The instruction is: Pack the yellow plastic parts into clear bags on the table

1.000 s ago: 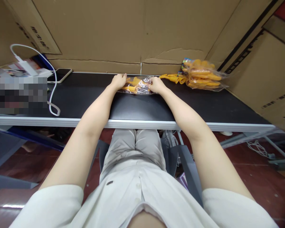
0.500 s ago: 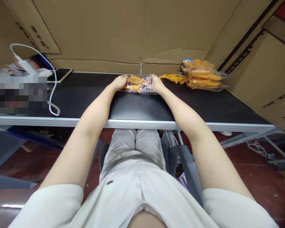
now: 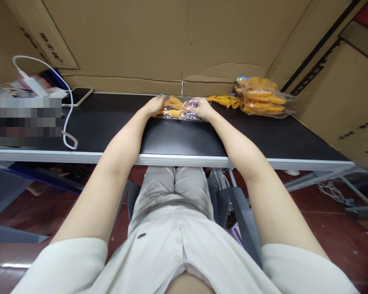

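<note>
A clear plastic bag (image 3: 188, 116) with orange-yellow plastic pieces (image 3: 173, 107) inside lies on the black tabletop, between my two hands. At its left end my left hand (image 3: 155, 105) is closed on the film. My right hand (image 3: 203, 109) is at the other end, its fingers bent and seen through shiny film; whether they are inside the bag or behind a fold, I cannot tell. Just right of that hand lie loose orange-yellow pieces (image 3: 223, 101). Beyond them is a pile of clear bags (image 3: 260, 98) filled with similar orange-yellow pieces.
Cardboard walls (image 3: 184, 41) stand behind and to the right of the black table (image 3: 184, 136). On the left are a phone (image 3: 79, 96), a white charger (image 3: 37, 86) with a looped cable (image 3: 70, 118), and a blurred-out patch. A pale metal edge (image 3: 184, 160) runs along the front.
My right hand's fingers have shifted slightly and now show more clearly through the film at the bag's right end. The left hand stays almost where it was.
</note>
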`<action>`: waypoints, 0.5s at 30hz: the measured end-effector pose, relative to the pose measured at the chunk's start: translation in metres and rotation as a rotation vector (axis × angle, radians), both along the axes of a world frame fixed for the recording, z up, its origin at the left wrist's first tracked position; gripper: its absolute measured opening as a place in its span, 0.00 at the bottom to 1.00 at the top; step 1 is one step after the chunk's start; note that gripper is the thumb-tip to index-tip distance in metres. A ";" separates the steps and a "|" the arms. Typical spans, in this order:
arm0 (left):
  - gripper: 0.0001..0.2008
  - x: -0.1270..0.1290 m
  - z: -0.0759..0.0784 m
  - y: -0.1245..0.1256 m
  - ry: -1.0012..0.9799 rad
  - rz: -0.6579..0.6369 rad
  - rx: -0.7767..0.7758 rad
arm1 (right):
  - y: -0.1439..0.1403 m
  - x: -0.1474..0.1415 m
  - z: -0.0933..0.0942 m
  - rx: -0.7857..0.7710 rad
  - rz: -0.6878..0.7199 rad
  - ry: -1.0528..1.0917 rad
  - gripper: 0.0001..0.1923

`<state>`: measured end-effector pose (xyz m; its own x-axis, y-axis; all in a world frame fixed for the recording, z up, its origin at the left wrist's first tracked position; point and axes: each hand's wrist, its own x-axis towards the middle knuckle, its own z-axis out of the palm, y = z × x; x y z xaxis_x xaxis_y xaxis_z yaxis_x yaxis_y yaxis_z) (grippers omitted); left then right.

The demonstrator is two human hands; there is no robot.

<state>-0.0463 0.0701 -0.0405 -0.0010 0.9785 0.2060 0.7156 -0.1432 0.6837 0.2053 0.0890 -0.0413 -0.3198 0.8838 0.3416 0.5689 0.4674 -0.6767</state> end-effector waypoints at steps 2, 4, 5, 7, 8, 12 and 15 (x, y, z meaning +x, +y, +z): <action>0.29 -0.001 -0.002 0.002 -0.040 -0.016 0.018 | -0.007 -0.002 0.003 -0.024 0.022 0.004 0.10; 0.28 -0.001 -0.003 0.002 -0.071 -0.028 0.013 | -0.011 -0.003 0.003 -0.043 0.007 -0.007 0.12; 0.28 0.000 -0.002 0.001 -0.084 -0.032 -0.002 | -0.012 -0.003 0.003 -0.046 -0.011 -0.023 0.13; 0.28 0.002 -0.001 0.000 -0.108 -0.028 -0.029 | -0.012 -0.002 0.003 -0.029 -0.052 -0.074 0.16; 0.28 0.003 0.000 0.000 -0.119 -0.025 -0.036 | -0.011 -0.002 0.003 -0.012 -0.059 -0.103 0.18; 0.29 0.006 0.001 -0.001 -0.135 -0.030 -0.054 | -0.008 -0.003 0.002 0.066 -0.008 -0.188 0.19; 0.29 0.006 0.002 -0.001 -0.061 -0.001 -0.016 | -0.004 -0.005 -0.001 0.109 -0.018 -0.226 0.10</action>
<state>-0.0406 0.0686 -0.0381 -0.0123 0.9817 0.1901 0.6723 -0.1326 0.7283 0.2004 0.0847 -0.0422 -0.3838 0.8517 0.3567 0.7089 0.5193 -0.4773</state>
